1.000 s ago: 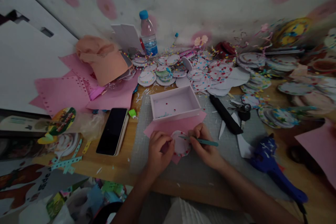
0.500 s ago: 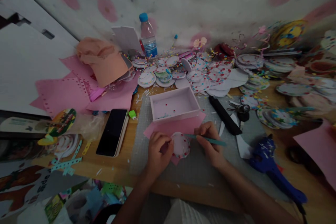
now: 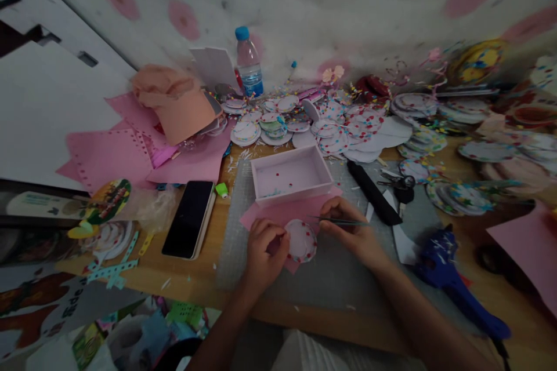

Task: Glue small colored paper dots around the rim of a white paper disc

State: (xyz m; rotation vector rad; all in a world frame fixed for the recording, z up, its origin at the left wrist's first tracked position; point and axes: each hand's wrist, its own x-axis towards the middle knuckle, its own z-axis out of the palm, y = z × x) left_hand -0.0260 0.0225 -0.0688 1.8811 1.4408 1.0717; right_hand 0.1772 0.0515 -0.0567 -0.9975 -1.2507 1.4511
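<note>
Between the fingertips of my left hand [image 3: 267, 249] is the left edge of a round white paper disc [image 3: 301, 240] with red dots around its rim. My right hand [image 3: 348, 229] pinches slim teal tweezers [image 3: 315, 218], their tips pointing left, just above the disc's right side and apart from it. Under the disc lies a pink paper sheet [image 3: 278, 213]. Just behind stands a shallow pale pink box [image 3: 291, 177] with a few tiny red dots and blue bits inside.
Dotted paper discs [image 3: 335, 127] are heaped along the wall, with a water bottle [image 3: 250, 66] behind. A phone [image 3: 189, 217] and peach cap [image 3: 183, 110] sit left. On the right are a black pen-like case [image 3: 373, 192], keys [image 3: 402, 182] and a blue glue gun [image 3: 452, 278].
The tweezers have turned in my right hand, from showing a broad teal side to a thin edge. That hand has shifted slightly up and left. My left hand keeps its hold on the disc.
</note>
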